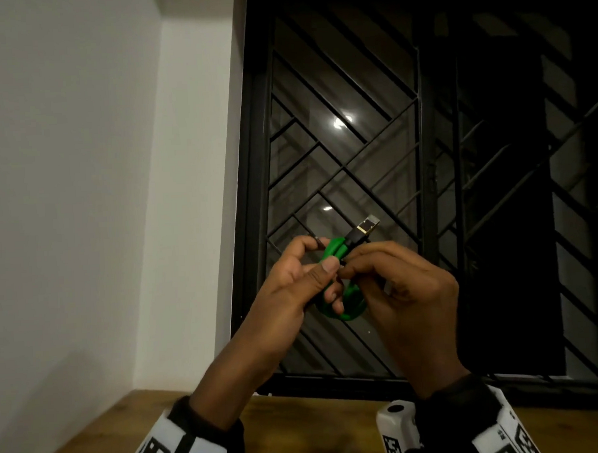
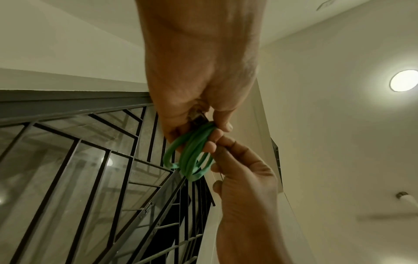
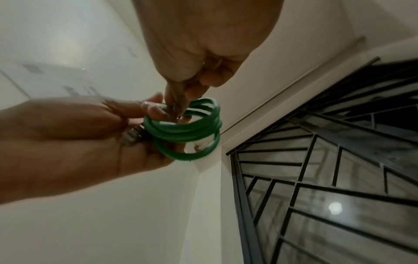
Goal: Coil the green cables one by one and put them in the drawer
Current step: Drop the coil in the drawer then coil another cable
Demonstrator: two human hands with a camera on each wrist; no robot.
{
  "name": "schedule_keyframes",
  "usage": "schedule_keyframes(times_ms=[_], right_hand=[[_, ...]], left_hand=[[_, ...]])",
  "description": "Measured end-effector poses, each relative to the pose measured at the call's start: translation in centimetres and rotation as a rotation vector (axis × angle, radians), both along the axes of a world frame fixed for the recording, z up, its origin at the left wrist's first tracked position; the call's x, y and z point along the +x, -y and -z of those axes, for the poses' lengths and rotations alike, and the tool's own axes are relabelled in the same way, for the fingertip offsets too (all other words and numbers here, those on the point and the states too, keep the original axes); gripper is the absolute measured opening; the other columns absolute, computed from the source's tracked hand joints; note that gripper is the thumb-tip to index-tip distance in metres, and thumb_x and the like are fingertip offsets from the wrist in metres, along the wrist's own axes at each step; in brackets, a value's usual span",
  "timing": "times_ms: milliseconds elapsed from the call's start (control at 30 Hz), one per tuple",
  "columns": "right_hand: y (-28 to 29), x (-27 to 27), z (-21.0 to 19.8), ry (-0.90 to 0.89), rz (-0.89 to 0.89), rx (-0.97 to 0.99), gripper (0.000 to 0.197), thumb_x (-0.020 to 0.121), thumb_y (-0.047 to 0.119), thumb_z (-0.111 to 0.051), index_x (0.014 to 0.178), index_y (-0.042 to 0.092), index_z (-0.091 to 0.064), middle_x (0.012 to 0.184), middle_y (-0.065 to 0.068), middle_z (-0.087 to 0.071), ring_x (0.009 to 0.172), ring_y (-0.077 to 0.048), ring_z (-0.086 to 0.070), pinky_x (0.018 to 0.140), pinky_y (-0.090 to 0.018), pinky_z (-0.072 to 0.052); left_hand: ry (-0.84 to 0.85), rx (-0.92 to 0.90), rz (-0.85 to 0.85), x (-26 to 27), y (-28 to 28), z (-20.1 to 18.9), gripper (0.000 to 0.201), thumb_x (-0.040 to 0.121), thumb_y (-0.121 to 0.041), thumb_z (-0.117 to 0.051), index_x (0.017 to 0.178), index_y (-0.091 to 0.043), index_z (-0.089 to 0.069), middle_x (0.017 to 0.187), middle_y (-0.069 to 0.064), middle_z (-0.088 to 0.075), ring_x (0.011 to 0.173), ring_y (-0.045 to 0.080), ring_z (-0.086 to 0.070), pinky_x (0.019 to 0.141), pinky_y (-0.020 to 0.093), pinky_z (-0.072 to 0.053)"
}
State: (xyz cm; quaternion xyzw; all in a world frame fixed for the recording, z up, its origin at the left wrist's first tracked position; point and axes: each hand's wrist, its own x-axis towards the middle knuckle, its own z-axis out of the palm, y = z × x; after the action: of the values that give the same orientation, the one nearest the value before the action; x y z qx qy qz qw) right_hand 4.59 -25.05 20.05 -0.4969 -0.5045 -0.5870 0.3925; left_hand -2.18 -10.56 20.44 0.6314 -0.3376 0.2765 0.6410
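Cable: one green cable (image 1: pixel 342 310) is showing, wound into a small bundle of several loops and being held in the air at the lower middle of the head view, in front of the window (image 1: pixel 424 152).
Plug: one black plug with a metal tip (image 1: pixel 363 228) is sticking up and to the right out of the top of the bundle.
Loops: in the right wrist view the cable (image 3: pixel 187 128) is sitting as a stack of rings at the centre of the frame; in the left wrist view the cable (image 2: pixel 192 157) is hanging as narrow loops below the fingers.
Left hand: one left hand (image 1: pixel 293 288) is gripping the bundle, thumb lying across the front and fingers curled through the loops from behind; the wrist is angling up from the lower left.
Right hand: one right hand (image 1: pixel 406 290) is pinching the cable at the top of the bundle, just below the plug, fingers curled and knuckles facing the camera.
Hands together: the two sets of fingertips are touching at the bundle.
Table: a wooden table (image 1: pixel 104 437) is showing along the bottom edge, well below the hands.
Wrist cameras: two white marked bands are sitting at the bottom corners.
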Motion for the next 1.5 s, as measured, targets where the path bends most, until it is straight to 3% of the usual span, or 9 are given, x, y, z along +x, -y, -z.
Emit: schedule_keyframes(times_ms=[200, 433, 600, 733, 833, 933, 1067, 1200, 1500], right_hand=[[-0.6, -1.2, -0.3, -0.213, -0.202, -0.004, 0.013, 0.083, 0.010, -0.075, 0.094, 0.017, -0.077, 0.091, 0.011, -0.075, 0.085, -0.002, -0.071, 0.068, -0.014, -0.052], [-0.8, -1.2, -0.3, -0.420, -0.319, 0.033, 0.023, 0.085, -0.004, -0.072, 0.088, 0.019, -0.076, 0.087, 0.009, -0.076, 0.087, -0.009, -0.073, 0.068, -0.031, -0.062], [-0.6, -1.1, -0.1, -0.361, -0.134, 0.087, 0.028, 0.084, -0.002, -0.069, 0.095, 0.023, -0.076, 0.092, 0.017, -0.074, 0.088, -0.001, -0.071, 0.076, -0.030, -0.062], [-0.2, -1.5, 0.0, -0.283, 0.111, 0.009, 0.034, 0.077, 0.014, -0.062, 0.102, 0.033, -0.073, 0.090, 0.019, -0.072, 0.070, 0.003, -0.063, 0.056, -0.021, -0.048], [-0.2, -1.7, -0.2, -0.203, 0.202, -0.051, 0.024, 0.079, 0.021, -0.073, 0.099, 0.033, -0.073, 0.089, 0.019, -0.070, 0.075, -0.002, -0.058, 0.060, -0.027, -0.050], [-0.2, -1.5, -0.2, -0.182, 0.166, -0.027, 0.016, 0.080, 0.021, -0.080, 0.092, 0.030, -0.075, 0.089, 0.017, -0.071, 0.080, -0.006, -0.057, 0.062, -0.031, -0.051], [-0.1, -1.2, -0.4, -0.180, 0.102, -0.041, 0.009, 0.085, 0.033, -0.067, 0.093, 0.031, -0.072, 0.088, 0.022, -0.067, 0.079, -0.005, -0.054, 0.060, -0.029, -0.048], [-0.4, -1.3, -0.5, -0.232, -0.021, -0.013, 0.007, 0.085, 0.035, -0.064, 0.091, 0.032, -0.067, 0.086, 0.022, -0.064, 0.083, -0.006, -0.058, 0.064, -0.024, -0.046], [-0.5, -1.3, -0.4, -0.187, -0.052, -0.015, 0.004, 0.084, 0.026, -0.067, 0.086, 0.022, -0.068, 0.086, 0.018, -0.065, 0.087, -0.006, -0.059, 0.066, -0.029, -0.047]], left_hand=[[0.122, 0.004, -0.189, 0.3, -0.3, 0.0, 0.026, 0.098, -0.024, -0.047, 0.118, -0.008, -0.048, 0.068, 0.003, -0.054, 0.068, 0.014, -0.058, 0.073, 0.026, -0.052], [0.100, -0.114, -0.070, 0.2, -0.2, -0.1, 0.016, 0.097, -0.025, -0.049, 0.102, -0.010, -0.050, 0.066, 0.002, -0.050, 0.065, 0.013, -0.053, 0.065, 0.023, -0.050], [0.094, -0.172, -0.030, 0.3, -0.1, -0.1, 0.021, 0.093, -0.026, -0.053, 0.103, -0.008, -0.050, 0.065, 0.001, -0.048, 0.063, 0.013, -0.050, 0.062, 0.021, -0.049], [0.070, -0.203, -0.002, 0.3, 0.1, 0.0, 0.023, 0.095, -0.026, -0.052, 0.105, -0.006, -0.049, 0.066, 0.002, -0.047, 0.064, 0.014, -0.048, 0.061, 0.021, -0.048], [0.047, -0.224, 0.050, 0.2, 0.2, 0.0, 0.023, 0.093, -0.026, -0.050, 0.105, -0.006, -0.050, 0.065, 0.002, -0.048, 0.062, 0.013, -0.050, 0.062, 0.021, -0.050], [0.021, -0.250, 0.110, 0.0, 0.3, 0.0, 0.021, 0.094, -0.025, -0.049, 0.105, -0.007, -0.051, 0.065, 0.003, -0.047, 0.062, 0.013, -0.051, 0.065, 0.022, -0.051], [-0.002, -0.245, 0.124, 0.1, 0.1, 0.2, 0.023, 0.096, -0.025, -0.048, 0.107, -0.006, -0.053, 0.067, 0.003, -0.048, 0.063, 0.013, -0.052, 0.066, 0.022, -0.051], [0.057, -0.060, -0.081, 0.4, 0.1, 0.3, 0.025, 0.098, -0.023, -0.047, 0.111, -0.002, -0.051, 0.067, 0.003, -0.051, 0.064, 0.012, -0.054, 0.066, 0.023, -0.051], [0.180, 0.116, -0.308, 0.2, 0.1, 0.4, 0.049, 0.096, -0.032, -0.049, 0.143, -0.038, -0.040, 0.066, 0.001, -0.054, 0.074, 0.018, -0.061, 0.076, 0.029, -0.056]])
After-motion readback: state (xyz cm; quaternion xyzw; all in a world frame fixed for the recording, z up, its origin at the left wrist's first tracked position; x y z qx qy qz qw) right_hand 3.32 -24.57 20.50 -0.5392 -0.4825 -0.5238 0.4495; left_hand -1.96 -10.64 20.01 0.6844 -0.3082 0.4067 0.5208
